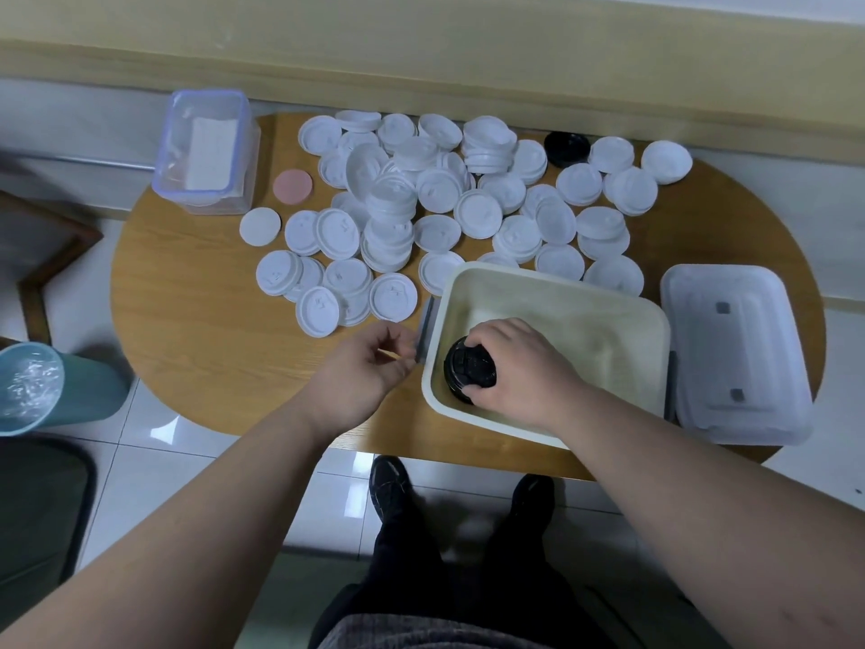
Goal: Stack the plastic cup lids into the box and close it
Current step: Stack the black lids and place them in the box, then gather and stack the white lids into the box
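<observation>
Right hand (519,374) grips one black lid stack (468,367) in the one box (561,297). Left hand (367,365), at 9 o'clock, curls loosely, empty.

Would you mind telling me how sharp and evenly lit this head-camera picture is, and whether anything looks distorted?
Head view: soft, even light with faint shadows; the wide lens bows the wall trim; glare shows on the floor tiles; the white lids look washed out, their embossing hardly readable; the left hand is slightly smeared.
</observation>
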